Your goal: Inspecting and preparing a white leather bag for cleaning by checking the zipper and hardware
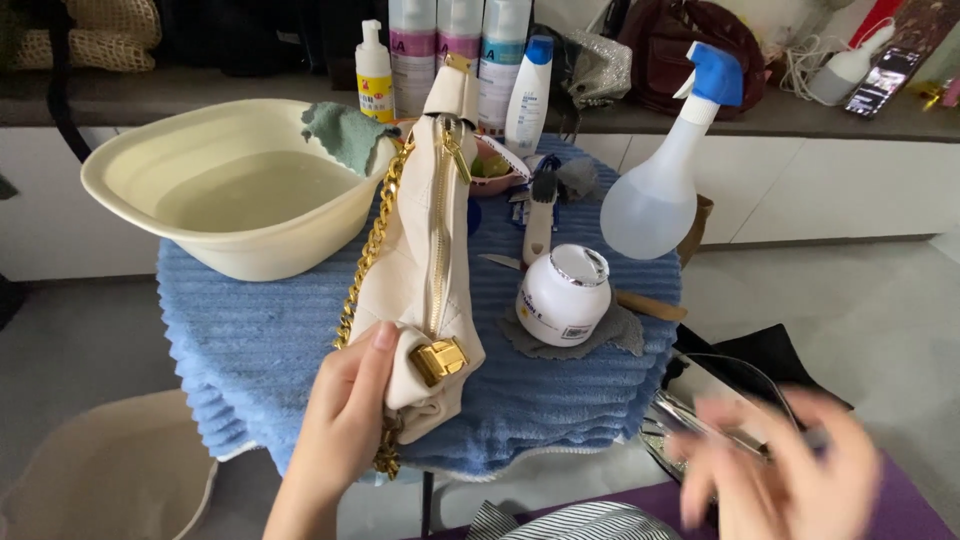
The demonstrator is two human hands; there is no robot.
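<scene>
Head view shows 1 cream quilted leather handbag (425,240) with a gold chain strap (366,262) and a gold clasp (439,360), lying lengthwise on a round table covered with a blue ribbed towel (260,340). 1 left hand (340,425) grips the bag's near end, thumb pressed on the leather just beside the clasp. 1 right hand (780,470) is blurred, low at the right and well apart from the bag, fingers spread; whether it holds anything cannot be told.

Containers: 1 pale yellow plastic basin (130,165) stands at the left of the table, holding cloudy water, with 1 green cloth (345,130) draped over its rim. 1 white round jar (563,295) with a foil-edged open top sits on a grey rag (625,330) just right of the bag; its contents do not show. 1 translucent spray bottle with a blue trigger head (660,195) stands further right. Behind the table, on a dark shelf (220,95), stand 5 bottles: 1 small yellow pump bottle (374,75), 3 tall white cans (460,40) and 1 white bottle with a blue cap (528,95).
</scene>
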